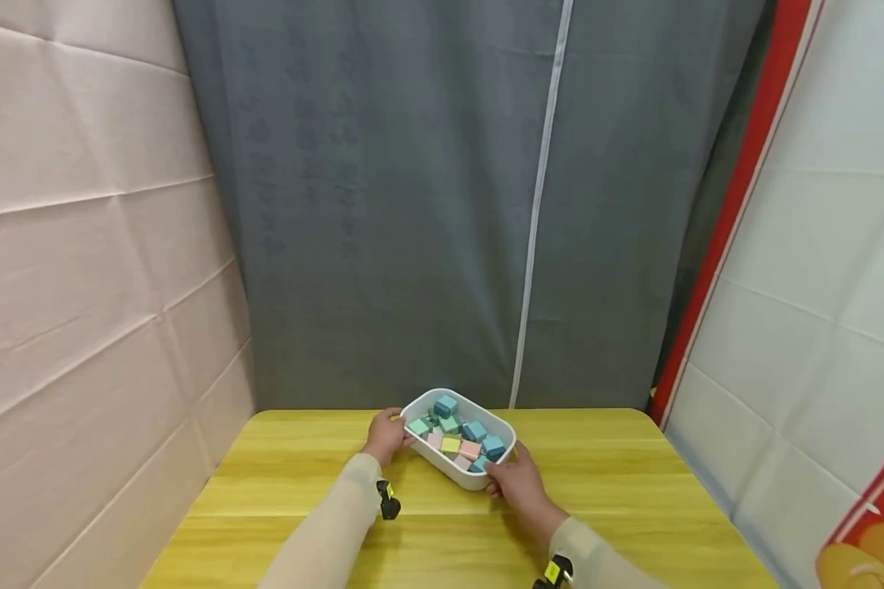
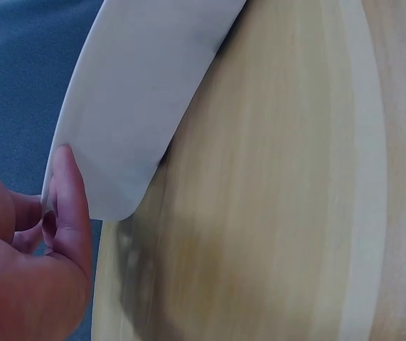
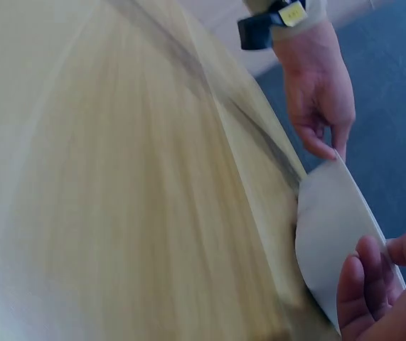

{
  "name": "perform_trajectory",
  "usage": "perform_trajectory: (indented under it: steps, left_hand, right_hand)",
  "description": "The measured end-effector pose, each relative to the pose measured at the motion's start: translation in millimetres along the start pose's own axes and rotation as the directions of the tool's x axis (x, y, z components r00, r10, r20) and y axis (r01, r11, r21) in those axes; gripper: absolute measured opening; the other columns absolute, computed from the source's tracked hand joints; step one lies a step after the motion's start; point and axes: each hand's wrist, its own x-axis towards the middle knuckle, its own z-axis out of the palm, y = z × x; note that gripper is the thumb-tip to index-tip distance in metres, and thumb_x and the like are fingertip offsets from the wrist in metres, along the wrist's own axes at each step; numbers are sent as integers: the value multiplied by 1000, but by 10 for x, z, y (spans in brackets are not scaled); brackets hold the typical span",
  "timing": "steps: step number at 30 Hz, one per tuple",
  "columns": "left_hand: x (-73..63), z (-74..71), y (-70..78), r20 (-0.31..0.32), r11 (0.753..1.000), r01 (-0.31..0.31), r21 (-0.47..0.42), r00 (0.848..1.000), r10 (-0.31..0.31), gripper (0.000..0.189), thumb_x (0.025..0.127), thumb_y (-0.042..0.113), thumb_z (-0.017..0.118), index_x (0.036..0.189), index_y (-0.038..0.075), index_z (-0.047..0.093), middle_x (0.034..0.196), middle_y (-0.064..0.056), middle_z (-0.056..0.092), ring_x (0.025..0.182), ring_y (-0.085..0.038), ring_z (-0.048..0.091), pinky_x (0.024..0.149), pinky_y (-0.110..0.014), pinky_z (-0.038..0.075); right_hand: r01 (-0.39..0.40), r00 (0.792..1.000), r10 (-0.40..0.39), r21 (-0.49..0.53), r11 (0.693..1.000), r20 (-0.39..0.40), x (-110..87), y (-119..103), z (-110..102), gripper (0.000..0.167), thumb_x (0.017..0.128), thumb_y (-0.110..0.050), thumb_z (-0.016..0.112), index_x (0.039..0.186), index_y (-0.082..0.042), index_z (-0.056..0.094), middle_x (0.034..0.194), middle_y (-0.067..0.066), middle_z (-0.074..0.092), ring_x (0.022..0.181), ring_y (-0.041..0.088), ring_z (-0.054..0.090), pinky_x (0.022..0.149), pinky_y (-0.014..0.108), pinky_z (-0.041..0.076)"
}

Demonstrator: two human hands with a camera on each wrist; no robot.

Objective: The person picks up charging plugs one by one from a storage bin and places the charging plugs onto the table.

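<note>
Gripping a white tub (image 1: 440, 465) at opposite ends, the left hand (image 1: 386, 433) and right hand (image 1: 520, 484) pinch its rim (image 1: 479, 407). Pastel blocks (image 1: 450, 444) lie inside.

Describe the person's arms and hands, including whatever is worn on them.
The left sleeve and right sleeve are long, plain and cream-coloured. A small black device with a yellow patch sits at the left wrist, and a similar one at the right. The left hand and right hand are bare, without gloves.
</note>
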Motion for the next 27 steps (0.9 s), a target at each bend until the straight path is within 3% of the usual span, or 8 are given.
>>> perform_trajectory:
  steps: [11,19,23,27]
  left_hand:
    - [102,-63,-59,-50,996,21,86,999,-17,38,116,9,54,149,-8,58,110,-23,69,71,-17,65,66,-26,64]
    - [139,-49,-100,-68,994,26,106,997,-19,42,114,12,55,150,-9,58,100,-18,67,64,-15,60,59,-22,55]
    - [116,-53,-98,-60,996,28,85,998,-22,41,114,12,56,151,-6,58,104,-19,68,66,-14,60,61,-22,57]
    - [67,-59,-60,-34,998,25,52,999,-23,41,115,12,56,153,-5,58,106,-19,69,70,-14,62,67,-24,62]
  right_hand:
    - [31,999,-32,76,997,11,-150,19,198,103,99,-4,81,171,9,9,84,17,72,61,18,67,56,32,63]
    - [26,999,-27,50,998,19,-165,47,225,102,101,-3,79,171,8,6,82,16,72,60,19,67,58,34,64]
    - [29,1000,-29,11,1000,1,-196,44,189,102,102,-10,79,171,7,5,86,16,71,63,20,66,57,32,61]
    - [49,996,-54,-84,995,-64,-192,38,125,90,105,-17,77,167,8,16,88,10,65,66,19,61,55,27,53]
